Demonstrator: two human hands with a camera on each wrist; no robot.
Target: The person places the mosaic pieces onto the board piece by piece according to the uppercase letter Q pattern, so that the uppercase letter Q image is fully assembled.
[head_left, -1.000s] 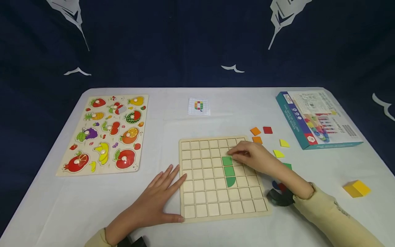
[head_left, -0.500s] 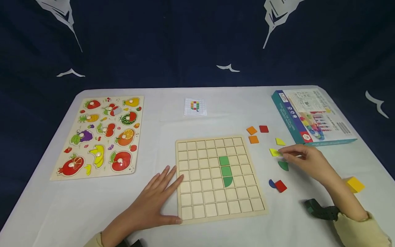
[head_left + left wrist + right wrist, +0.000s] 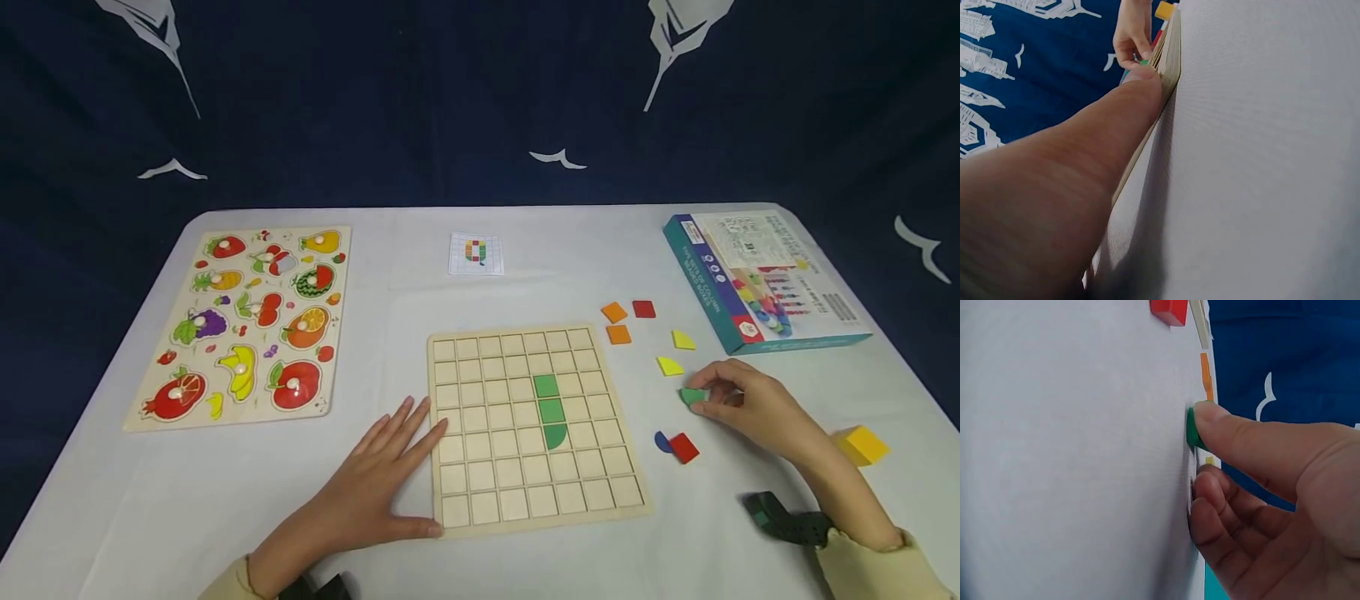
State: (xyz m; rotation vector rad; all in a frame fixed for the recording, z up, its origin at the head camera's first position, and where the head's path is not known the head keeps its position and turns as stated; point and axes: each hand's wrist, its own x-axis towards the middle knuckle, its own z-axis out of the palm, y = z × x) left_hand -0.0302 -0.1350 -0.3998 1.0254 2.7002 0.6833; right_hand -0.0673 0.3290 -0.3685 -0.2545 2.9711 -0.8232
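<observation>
My right hand (image 3: 750,406) pinches a green rounded piece (image 3: 692,397) between thumb and fingers, at the table's right side. In the right wrist view the thumb lies against that green piece (image 3: 1193,428). With fingers spread, my left hand (image 3: 367,492) touches the left edge of a wooden grid board (image 3: 510,483). Two green squares (image 3: 551,410) and a green rounded piece (image 3: 555,436) form a column in the board's cells. Close to my right hand lie two yellow pieces (image 3: 670,367), a red square (image 3: 683,448) and a blue rounded piece (image 3: 663,442).
Two orange squares (image 3: 618,334) and another red square (image 3: 643,309) lie off the board's upper right corner. A small pattern card (image 3: 476,253) is behind the board. A fruit puzzle (image 3: 247,333) stands left, a box (image 3: 765,283) back right, a yellow block (image 3: 864,445) far right.
My right hand has left the board, moved right past the yellow pieces and taken hold of the green rounded piece. My left hand has stayed at the board's edge.
</observation>
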